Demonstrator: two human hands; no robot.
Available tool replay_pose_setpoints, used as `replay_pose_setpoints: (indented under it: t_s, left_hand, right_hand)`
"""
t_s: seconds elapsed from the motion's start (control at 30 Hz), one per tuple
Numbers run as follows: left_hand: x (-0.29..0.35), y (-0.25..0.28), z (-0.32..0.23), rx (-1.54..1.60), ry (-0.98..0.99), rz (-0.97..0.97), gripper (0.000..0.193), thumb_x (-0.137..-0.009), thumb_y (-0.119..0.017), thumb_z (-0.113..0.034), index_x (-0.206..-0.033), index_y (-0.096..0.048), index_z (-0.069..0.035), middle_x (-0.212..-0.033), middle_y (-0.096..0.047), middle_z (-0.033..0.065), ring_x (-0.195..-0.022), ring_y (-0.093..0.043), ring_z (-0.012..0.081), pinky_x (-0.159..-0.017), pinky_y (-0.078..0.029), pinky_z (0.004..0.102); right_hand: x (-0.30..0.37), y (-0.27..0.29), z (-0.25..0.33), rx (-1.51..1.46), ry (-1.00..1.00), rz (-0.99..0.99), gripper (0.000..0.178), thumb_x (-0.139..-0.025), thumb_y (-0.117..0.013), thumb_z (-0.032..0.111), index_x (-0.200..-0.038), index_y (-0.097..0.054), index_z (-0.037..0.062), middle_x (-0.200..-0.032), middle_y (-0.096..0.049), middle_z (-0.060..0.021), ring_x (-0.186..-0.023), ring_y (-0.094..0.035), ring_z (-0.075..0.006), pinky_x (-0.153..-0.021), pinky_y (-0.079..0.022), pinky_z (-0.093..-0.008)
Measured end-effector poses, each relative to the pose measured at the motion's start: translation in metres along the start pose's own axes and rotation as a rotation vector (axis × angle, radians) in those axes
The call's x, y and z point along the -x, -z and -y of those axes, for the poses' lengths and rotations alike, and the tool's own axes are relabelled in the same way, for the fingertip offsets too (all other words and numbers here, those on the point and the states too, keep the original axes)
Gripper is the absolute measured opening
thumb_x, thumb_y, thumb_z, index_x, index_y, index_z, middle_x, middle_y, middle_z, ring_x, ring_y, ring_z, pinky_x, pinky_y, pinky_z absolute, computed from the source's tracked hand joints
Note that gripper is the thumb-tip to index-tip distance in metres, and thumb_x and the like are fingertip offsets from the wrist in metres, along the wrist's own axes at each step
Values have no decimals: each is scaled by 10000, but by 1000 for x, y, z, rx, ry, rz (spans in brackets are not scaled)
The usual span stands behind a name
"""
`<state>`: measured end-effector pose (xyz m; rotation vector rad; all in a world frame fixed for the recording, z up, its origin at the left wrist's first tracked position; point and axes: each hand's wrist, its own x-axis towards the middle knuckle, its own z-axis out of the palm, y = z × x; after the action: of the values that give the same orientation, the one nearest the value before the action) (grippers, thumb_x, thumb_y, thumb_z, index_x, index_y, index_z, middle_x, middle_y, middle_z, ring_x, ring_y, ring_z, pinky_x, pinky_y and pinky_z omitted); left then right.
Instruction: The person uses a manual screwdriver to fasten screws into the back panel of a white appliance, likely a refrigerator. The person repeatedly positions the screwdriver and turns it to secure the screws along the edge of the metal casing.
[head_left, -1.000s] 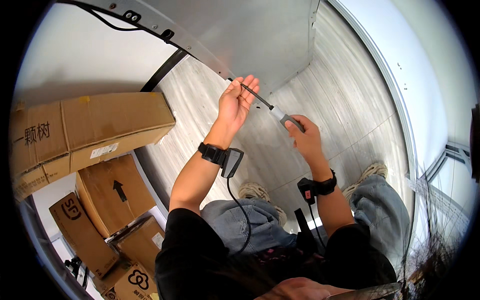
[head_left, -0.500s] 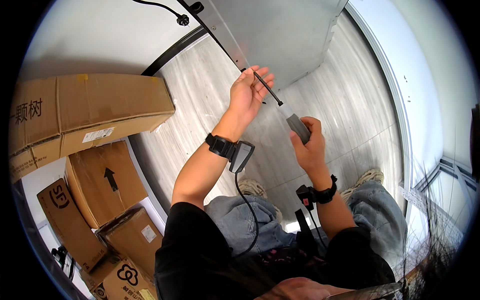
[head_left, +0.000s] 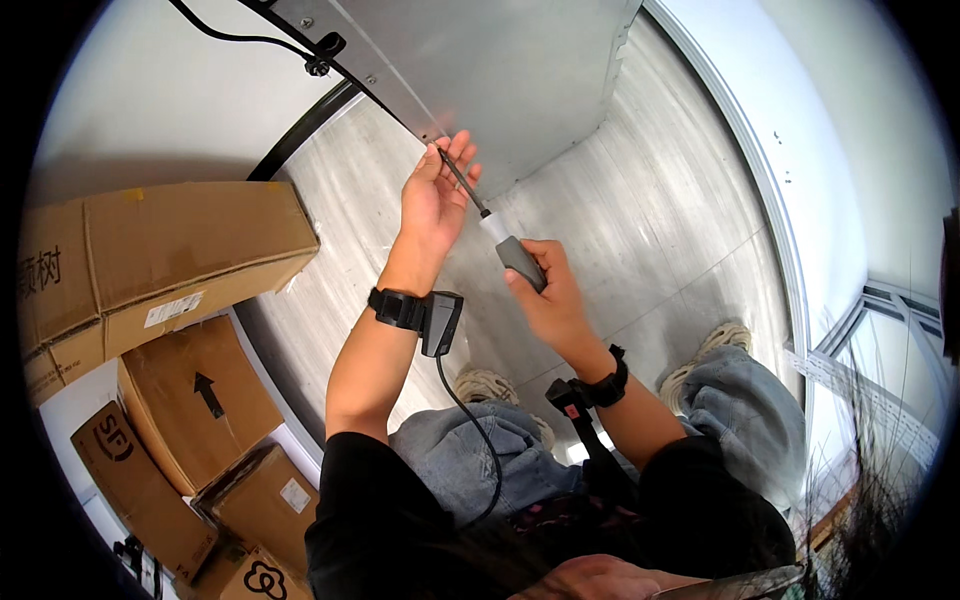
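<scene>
My right hand (head_left: 548, 300) grips the grey and white handle of a screwdriver (head_left: 497, 238). Its dark shaft points up and left to the lower edge of a grey metal panel (head_left: 480, 70). My left hand (head_left: 435, 195) is raised beside the shaft, its fingertips steadying the tip against the panel's edge. Both wrists carry black bands; the left one has a small dark device (head_left: 440, 322) with a cable hanging down.
Several brown cardboard boxes (head_left: 150, 260) are stacked on the left. A black cable (head_left: 250, 35) runs along the panel's upper left edge. The floor (head_left: 640, 210) is pale planking, with a white wall (head_left: 850, 130) on the right. My knees and shoes show below.
Both hands and the screwdriver have shifted up and left toward the panel's edge. The screwdriver tip now sits at the edge, and the view has tilted slightly upward.
</scene>
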<state>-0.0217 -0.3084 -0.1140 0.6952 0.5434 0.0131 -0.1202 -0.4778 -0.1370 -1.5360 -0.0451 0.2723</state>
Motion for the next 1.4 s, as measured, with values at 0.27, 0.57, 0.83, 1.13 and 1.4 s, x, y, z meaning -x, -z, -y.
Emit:
replay_pose_setpoints:
  t_s: [0.27,0.57,0.83,1.13,1.4]
  left_hand:
    - [-15,7,-1,17,-29,12,181,-976,-397,-195,-1026,-537,-91,-1197,-576,79,-1146,-497,222,-951,-404,372]
    - [-31,16,-2,72,-76,55,181,-949,-457,-195,-1006,-570,-66,-1182,-583,82,-1158,-494,234,-975,-381,363]
    - [-25,8,-5,60,-49,59,200,-956,-454,-229,-983,-572,-71,-1180,-584,85,-1165,-489,239,-979,-375,366]
    - [-24,6,-8,84,-25,44,237,-959,-443,-272,-959,-580,-78,-1156,-601,85,-1153,-498,235,-956,-398,371]
    - [-23,3,-12,54,-1,18,245,-958,-442,-283,-945,-577,-79,-1157,-602,88,-1149,-500,233,-954,-400,368]
  right_hand:
    - [-5,-11,-1,25,2,-2,347,-851,-629,166,-1130,-482,22,-883,-577,-98,-777,-558,-168,-694,-441,-296]
    - [-12,-20,-5,59,24,-26,372,-854,-623,132,-1170,-455,30,-944,-567,-117,-815,-555,-197,-732,-448,-317]
    - [-11,-16,-2,124,69,-30,391,-852,-620,128,-1191,-457,23,-997,-579,-149,-866,-579,-239,-755,-457,-336]
    - [-13,-19,16,235,107,-71,384,-830,-630,131,-1165,-488,8,-1001,-585,-181,-859,-595,-301,-746,-466,-360]
    - [-11,-25,24,289,149,-92,393,-813,-641,125,-1155,-490,4,-995,-561,-196,-864,-581,-353,-744,-468,-385]
